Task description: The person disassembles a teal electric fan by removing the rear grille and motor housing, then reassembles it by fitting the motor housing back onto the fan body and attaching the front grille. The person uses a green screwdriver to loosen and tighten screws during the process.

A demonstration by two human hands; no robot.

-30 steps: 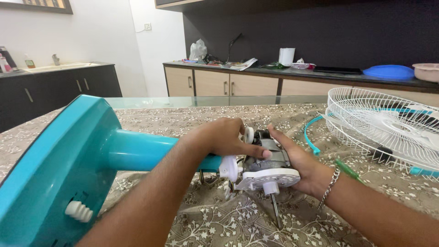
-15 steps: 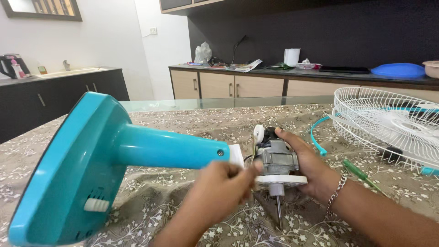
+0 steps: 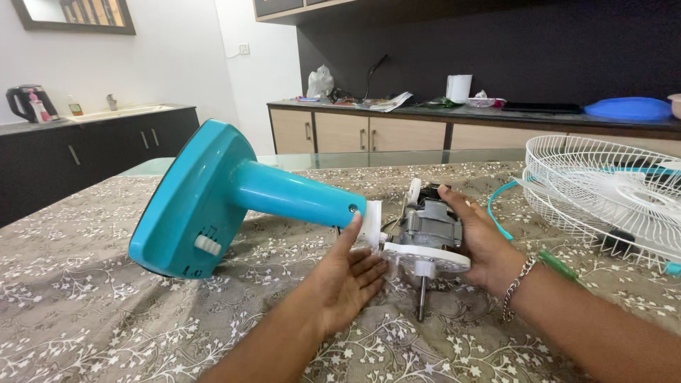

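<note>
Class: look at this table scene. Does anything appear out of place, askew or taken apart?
Yes. The turquoise fan stand lies on its side on the tablecloth, its grey motor bare with the shaft exposed. The white wire fan guard sits detached at the right.

Teal fan stand [image 3: 234, 195] — floral tablecloth [image 3: 92, 319]

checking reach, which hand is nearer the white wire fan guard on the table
Right. The right hand cups the grey motor, on the side facing the white wire fan guard; the left hand is beyond the motor.

Two bare forearms, no sleeves in view, thin chain bracelet [image 3: 520, 284], apparently silver-toned, on right wrist
</note>
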